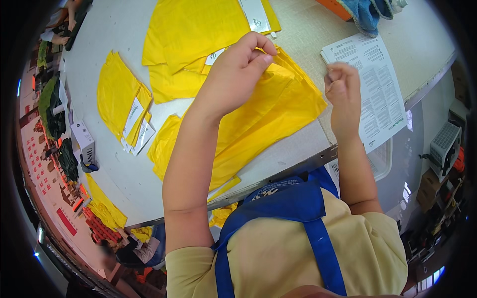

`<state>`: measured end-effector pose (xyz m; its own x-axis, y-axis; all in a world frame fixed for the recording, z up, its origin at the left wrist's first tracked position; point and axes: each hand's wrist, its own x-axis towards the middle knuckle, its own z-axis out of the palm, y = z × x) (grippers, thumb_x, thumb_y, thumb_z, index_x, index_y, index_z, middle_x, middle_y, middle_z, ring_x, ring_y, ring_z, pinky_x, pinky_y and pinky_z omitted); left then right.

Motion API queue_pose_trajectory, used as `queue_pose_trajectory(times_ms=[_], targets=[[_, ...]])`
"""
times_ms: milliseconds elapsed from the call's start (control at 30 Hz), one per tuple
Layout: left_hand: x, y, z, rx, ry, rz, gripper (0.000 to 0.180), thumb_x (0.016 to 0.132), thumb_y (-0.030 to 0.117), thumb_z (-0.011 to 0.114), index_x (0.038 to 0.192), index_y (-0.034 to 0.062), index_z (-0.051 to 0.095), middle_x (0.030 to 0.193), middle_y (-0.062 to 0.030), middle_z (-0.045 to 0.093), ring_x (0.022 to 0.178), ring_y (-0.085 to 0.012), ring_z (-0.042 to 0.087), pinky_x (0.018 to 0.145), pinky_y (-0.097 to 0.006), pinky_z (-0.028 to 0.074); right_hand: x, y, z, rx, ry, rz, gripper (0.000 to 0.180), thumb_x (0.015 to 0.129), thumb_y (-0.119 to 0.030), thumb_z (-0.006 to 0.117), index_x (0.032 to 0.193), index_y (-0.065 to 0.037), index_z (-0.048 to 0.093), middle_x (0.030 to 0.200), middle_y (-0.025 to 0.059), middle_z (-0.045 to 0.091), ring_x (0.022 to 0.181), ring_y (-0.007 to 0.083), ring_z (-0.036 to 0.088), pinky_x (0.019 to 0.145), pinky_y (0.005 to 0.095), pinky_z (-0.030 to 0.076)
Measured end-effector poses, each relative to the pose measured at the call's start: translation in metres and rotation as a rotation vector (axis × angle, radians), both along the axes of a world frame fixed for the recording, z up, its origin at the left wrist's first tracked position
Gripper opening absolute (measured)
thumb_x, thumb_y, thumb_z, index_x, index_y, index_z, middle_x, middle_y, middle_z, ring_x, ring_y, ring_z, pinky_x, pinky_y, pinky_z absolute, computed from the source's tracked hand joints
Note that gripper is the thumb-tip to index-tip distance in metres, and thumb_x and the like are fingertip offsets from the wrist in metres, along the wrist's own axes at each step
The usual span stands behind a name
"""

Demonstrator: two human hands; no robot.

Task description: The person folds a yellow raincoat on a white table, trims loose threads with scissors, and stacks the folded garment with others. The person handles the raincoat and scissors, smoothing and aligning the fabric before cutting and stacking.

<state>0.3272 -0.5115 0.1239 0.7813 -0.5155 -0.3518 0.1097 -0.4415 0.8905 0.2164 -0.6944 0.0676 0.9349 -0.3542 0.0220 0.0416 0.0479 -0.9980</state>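
Observation:
My left hand (238, 74) is closed, with thumb and forefinger bent toward each other, at the upper edge of a thin yellow fabric piece (268, 111). A paler flap of that fabric rises under its fingers, and the hand's far side hides part of the grip. My right hand (343, 94) has its fingers curled in at the left edge of a stack of printed sheets (382, 92). What its fingertips hold, if anything, cannot be made out. The yellow piece lies loosely spread and creased on the table between my arms.
Further yellow folded pieces (181, 35) with white tags lie at the back, and a smaller tagged bundle (119, 94) is at left. A blue cloth (367, 15) rests on an orange object at the far right. The table's metal edge (278, 174) runs before me. Other people's hands (64, 30) show far left.

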Motion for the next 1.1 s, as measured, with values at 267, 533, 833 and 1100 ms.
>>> queue_pose_trajectory(times_ms=[267, 533, 833, 1100], targets=[[0.001, 0.0, -0.002, -0.037, 0.03, -0.003, 0.009, 0.093, 0.012, 0.052, 0.1, 0.0068, 0.055, 0.089, 0.0016, 0.055, 0.084, -0.006, 0.049, 0.078, -0.02, 0.039, -0.005, 0.011, 0.001, -0.543, -0.11, 0.014, 0.033, 0.071, -0.013, 0.079, 0.1, -0.005, 0.067, 0.083, 0.0059, 0.06, 0.067, 0.0139, 0.054, 0.061, 0.0218, 0.045], [0.0, 0.001, -0.001, -0.038, 0.057, 0.003, 0.009, 0.094, 0.013, 0.052, 0.101, 0.0072, 0.055, 0.086, 0.0025, 0.055, 0.082, -0.0051, 0.048, 0.076, -0.019, 0.039, 0.002, 0.014, -0.005, -0.498, -0.162, -0.016, 0.028, 0.07, -0.013, 0.079, 0.096, -0.005, 0.069, 0.079, 0.0042, 0.06, 0.065, 0.011, 0.053, 0.056, 0.021, 0.042], [-0.002, -0.002, 0.009, 0.044, -0.037, -0.021, 0.012, 0.092, 0.013, 0.053, 0.102, 0.0077, 0.055, 0.085, 0.0004, 0.057, 0.08, -0.0061, 0.051, 0.074, -0.021, 0.04, -0.001, 0.014, 0.007, -0.551, -0.079, 0.014, 0.028, 0.07, -0.015, 0.079, 0.094, -0.004, 0.069, 0.077, 0.005, 0.061, 0.063, 0.0117, 0.053, 0.056, 0.0222, 0.042], [-0.003, -0.004, 0.013, 0.116, -0.083, -0.075, 0.013, 0.091, 0.013, 0.054, 0.102, 0.0071, 0.054, 0.082, -0.0007, 0.057, 0.077, -0.007, 0.052, 0.072, -0.022, 0.041, 0.003, 0.018, 0.02, -0.561, -0.039, 0.021, 0.025, 0.072, -0.017, 0.078, 0.092, -0.003, 0.069, 0.078, 0.0072, 0.061, 0.063, 0.0144, 0.056, 0.057, 0.0217, 0.045]])
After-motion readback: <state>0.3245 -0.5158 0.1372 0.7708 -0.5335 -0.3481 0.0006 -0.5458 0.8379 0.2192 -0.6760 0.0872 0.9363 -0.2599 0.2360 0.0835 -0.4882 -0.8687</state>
